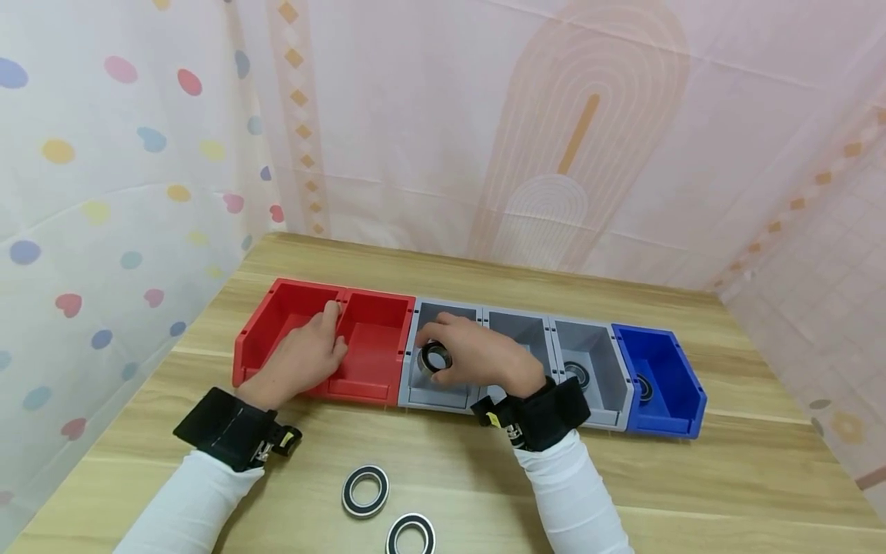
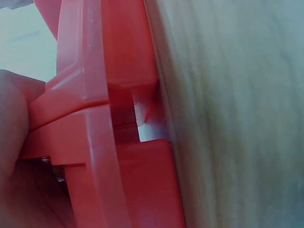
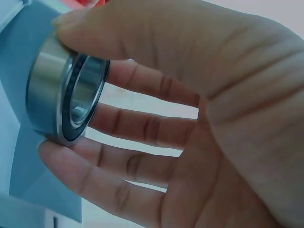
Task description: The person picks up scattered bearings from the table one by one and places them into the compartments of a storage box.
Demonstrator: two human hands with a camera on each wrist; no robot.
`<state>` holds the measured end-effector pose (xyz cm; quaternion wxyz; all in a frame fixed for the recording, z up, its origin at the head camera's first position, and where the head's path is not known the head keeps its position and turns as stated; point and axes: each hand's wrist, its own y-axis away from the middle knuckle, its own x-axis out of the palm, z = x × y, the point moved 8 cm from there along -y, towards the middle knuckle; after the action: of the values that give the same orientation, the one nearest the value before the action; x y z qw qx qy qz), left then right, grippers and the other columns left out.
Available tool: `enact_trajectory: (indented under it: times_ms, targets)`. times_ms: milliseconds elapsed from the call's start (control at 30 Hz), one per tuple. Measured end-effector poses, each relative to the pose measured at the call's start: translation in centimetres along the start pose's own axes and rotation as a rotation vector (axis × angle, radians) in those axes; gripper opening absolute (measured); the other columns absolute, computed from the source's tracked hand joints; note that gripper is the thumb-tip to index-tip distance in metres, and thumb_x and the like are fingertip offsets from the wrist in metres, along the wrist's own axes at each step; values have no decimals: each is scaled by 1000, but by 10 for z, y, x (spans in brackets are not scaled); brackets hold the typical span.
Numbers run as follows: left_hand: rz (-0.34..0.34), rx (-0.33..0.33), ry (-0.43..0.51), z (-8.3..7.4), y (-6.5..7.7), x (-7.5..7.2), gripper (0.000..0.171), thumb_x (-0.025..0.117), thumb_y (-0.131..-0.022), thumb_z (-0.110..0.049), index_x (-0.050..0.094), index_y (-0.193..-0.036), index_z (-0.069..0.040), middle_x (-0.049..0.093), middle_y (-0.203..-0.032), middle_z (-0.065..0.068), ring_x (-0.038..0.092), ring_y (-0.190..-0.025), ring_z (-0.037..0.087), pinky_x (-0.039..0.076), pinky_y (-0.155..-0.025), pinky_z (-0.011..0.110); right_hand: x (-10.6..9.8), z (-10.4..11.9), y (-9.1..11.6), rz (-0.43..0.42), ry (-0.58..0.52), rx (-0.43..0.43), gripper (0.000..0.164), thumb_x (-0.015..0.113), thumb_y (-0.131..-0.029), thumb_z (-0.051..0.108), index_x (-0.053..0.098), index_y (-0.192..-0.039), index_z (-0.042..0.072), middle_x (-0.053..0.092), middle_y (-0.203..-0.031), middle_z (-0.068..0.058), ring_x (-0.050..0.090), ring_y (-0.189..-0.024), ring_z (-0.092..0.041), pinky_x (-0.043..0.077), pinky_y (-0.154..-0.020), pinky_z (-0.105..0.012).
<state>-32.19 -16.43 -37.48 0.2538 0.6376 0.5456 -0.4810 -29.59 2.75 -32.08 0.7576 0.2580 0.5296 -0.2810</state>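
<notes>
Leftmost, the left hand [image 1: 301, 355] straddles the divider between the left red bin [image 1: 291, 298] and the right red bin [image 1: 367, 346]; it touches the plastic, though I can't tell whether it truly grips. Bracing there would help keep the row from sliding.

Nearer the person, two loose bearings, one farther [image 1: 348, 492] and one closer [image 1: 394, 535], lie flat on the table [image 1: 318, 454], just apart.

Next, the right hand [image 1: 477, 352] pinches a bearing [image 3: 47, 88] by its outer rim, thumb against fingertips, tilted within the mouth of the first gray bin [image 1: 443, 396]; whether it touches the floor is unclear. To set it down well, I'd keep that rim pinch, tip the ring flat close to the floor, then part thumb and fingers evenly so it doesn't roll.

The middle gray bin [image 1: 515, 327] is partly hidden by the wrist. Beyond, the last gray bin [image 1: 584, 335] and the blue bin [image 1: 664, 425] each hold a bearing.
</notes>
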Motion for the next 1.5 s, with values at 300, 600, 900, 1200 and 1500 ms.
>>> enact_trajectory:
  times_ms: [300,600,900,1200,1500]
  targets:
    - [0,-1,3,0,0,0,45,65,-84,-10,33,-115,-1,47,-76,8,46,-48,14,42,-44,25,6,-14,-4,-4,28,20,46,76,-81,16,62,-125,11,54,-111,-1,52,-92,-11,47,-75,-21]
    - [-3,0,5,-1,0,1,46,66,-84,-10,33,-116,-1,47,-76,9,46,-48,14,43,-44,24,15,-21,-13,-12,113,36,47,76,-82,18,62,-126,13,55,-111,-3,53,-92,-11,47,-75,-21]
    - [-2,-4,9,-4,-1,2,48,68,-83,-10,34,-116,-1,49,-79,10,47,-48,14,44,-45,24,25,-26,-19,-1,184,43,47,74,-84,19,60,-128,13,56,-112,-5,53,-96,-13,47,-79,-24]
    - [6,-6,5,-4,-3,2,48,67,-83,-11,34,-117,-1,49,-78,9,47,-48,14,44,-45,24,32,-26,-21,19,226,64,42,74,-84,17,63,-124,13,58,-111,-5,53,-94,-14,48,-80,-27]
    - [6,-3,13,-4,-2,3,45,65,-85,-10,34,-116,0,47,-77,9,46,-48,14,43,-45,24,39,-26,-25,5,329,94,30,73,-85,20,68,-114,15,59,-101,-4,52,-81,-13,48,-69,-29]
